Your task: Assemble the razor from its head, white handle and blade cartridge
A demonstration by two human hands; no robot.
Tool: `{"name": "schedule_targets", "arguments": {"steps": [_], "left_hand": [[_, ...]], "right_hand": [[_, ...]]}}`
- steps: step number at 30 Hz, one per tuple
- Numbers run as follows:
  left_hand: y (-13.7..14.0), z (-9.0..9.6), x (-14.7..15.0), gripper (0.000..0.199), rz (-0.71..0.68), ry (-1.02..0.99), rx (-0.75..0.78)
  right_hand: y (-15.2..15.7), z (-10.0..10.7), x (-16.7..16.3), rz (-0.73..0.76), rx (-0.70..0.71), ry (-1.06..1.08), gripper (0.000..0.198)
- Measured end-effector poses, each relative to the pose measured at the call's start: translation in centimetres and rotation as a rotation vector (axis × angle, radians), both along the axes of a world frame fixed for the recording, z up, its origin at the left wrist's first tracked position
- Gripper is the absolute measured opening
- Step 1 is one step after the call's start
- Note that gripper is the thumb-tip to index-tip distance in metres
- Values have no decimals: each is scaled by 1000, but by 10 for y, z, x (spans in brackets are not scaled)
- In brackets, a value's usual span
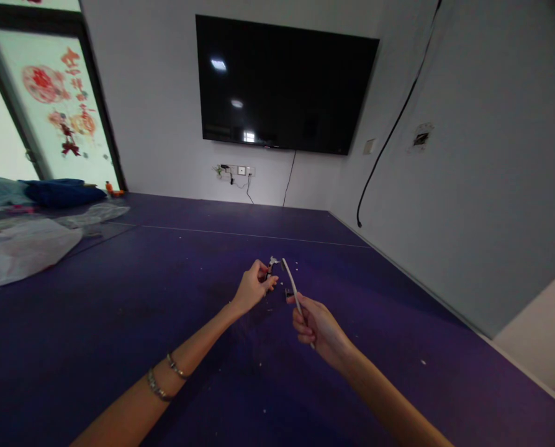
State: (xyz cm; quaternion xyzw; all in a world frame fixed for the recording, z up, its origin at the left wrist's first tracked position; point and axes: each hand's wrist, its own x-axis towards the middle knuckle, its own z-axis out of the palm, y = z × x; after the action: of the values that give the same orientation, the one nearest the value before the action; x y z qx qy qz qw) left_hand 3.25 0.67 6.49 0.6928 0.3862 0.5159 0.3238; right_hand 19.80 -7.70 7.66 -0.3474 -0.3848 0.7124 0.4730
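My right hand [321, 329] is closed around the handle of a white toothbrush [290, 279], its dark-bristled head pointing up and away from me. In my left hand [252, 288], the fingers pinch a small black and silver object [270, 268] whose kind I cannot make out. The bristles are close to this object's right side; whether they touch it I cannot tell. Just beside my right fingertips is another small dark piece [288, 292], partly hidden. Small white bits [297, 269] lie scattered around both hands on the purple surface [203, 354].
A large television [284, 84] hangs on the far wall, with wall sockets [241, 171] below it. A black cable [389, 139] dangles along the right wall. Clear plastic sheeting [30, 248] and dark blue cloth [66, 194] lie at the left, near a glass door [49, 105].
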Motion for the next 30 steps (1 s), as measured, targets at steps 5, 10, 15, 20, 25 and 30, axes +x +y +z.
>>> {"name": "schedule_targets", "arguments": {"steps": [5,10,15,20,25,30], "left_hand": [[-1,-1,1,24,1,9,7],[1,-3,1,24,28,20,20],[1,-8,3,22,11,30,18],[1,-9,3,22,29,17,23],[1,-11,4,22,30,19,26],[2,-14,4,21,51,78,52]], "right_hand": [[1,-3,-4,-19,-29,16,30],[-7,-9,-11,-41,-34,36,32],[-5,-4,-14,-71,-29,77,32],[-14,-14,-21,-63,-84,90,32],[-12,-12,-19,-107,-69,119,30],[-12,-14,-22,-88,-56,103,31]]}}
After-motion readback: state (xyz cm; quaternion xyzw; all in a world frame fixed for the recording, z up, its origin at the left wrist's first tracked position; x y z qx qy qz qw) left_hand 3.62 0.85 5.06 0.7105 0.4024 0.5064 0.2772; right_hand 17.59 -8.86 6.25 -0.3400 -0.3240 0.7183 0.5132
